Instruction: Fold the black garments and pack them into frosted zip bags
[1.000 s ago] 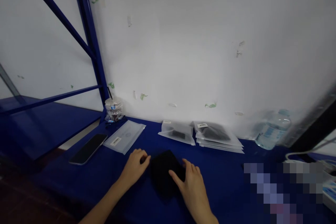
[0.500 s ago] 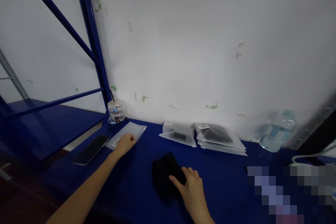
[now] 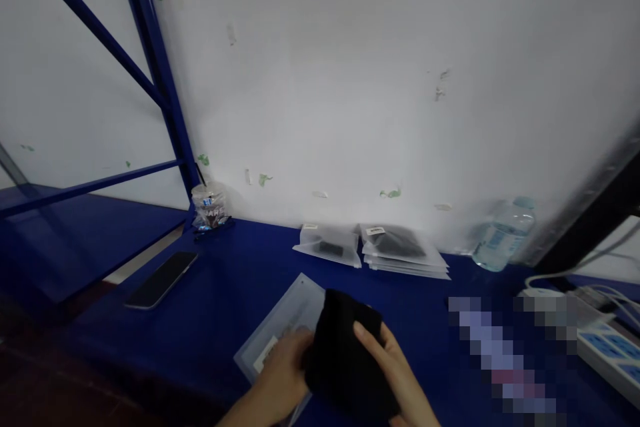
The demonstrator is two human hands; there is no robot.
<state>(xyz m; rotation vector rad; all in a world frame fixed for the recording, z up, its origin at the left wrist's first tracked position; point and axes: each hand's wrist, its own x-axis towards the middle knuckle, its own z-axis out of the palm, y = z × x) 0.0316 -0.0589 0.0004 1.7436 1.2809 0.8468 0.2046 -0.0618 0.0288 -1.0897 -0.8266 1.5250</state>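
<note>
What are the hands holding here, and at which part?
Both hold the black folded cloth: right hand on its right edge, left hand at its left edge, over the frosted bag.

Single head-worn view: looks forward and down, close above the blue table (image 3: 225, 280), facing the white wall (image 3: 375, 80) behind it.

At lower centre of the frame, a folded cloth (image 3: 345, 360) is held over a plastic bag (image 3: 280, 330) on the table (image 3: 225, 280). A phone (image 3: 161, 279) lies at left; packed bags (image 3: 400, 250) are stacked behind, a bottle (image 3: 503, 233) at right.
</note>
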